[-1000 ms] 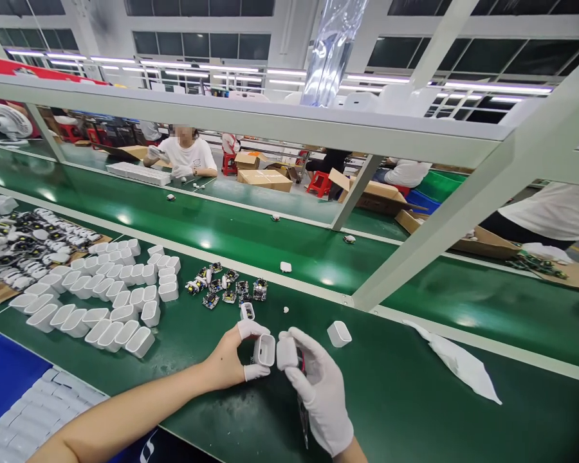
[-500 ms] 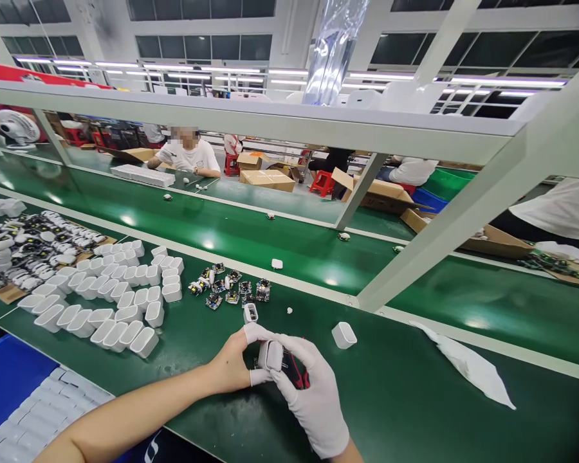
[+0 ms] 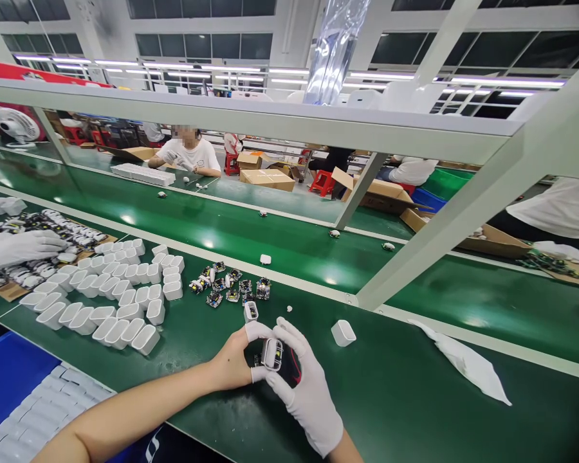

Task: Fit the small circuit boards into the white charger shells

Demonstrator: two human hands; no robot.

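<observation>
My left hand (image 3: 236, 361), bare but for white finger cots, pinches a small white charger casing (image 3: 272, 354) between thumb and forefinger. My right hand (image 3: 305, 386), in a white glove, closes round the same casing from the right and also has a black and red tool in its palm. Both hands hover just above the green workbench (image 3: 405, 399). A single white casing (image 3: 342, 333) lies to the right, and another casing (image 3: 250, 311) stands just beyond my fingers. A cluster of small circuit boards (image 3: 229, 287) lies further back.
Rows of empty white casings (image 3: 120, 302) cover the bench at left; a co-worker's gloved hand (image 3: 24, 247) reaches over parts there. A crumpled white glove (image 3: 463, 363) lies at right. A white frame post (image 3: 444, 225) slants above a green conveyor belt (image 3: 251, 231) carrying small parts.
My two hands have come together: the casing and the piece in my right hand, apart a second ago, are now joined. The co-worker's gloved hand has reached in at left.
</observation>
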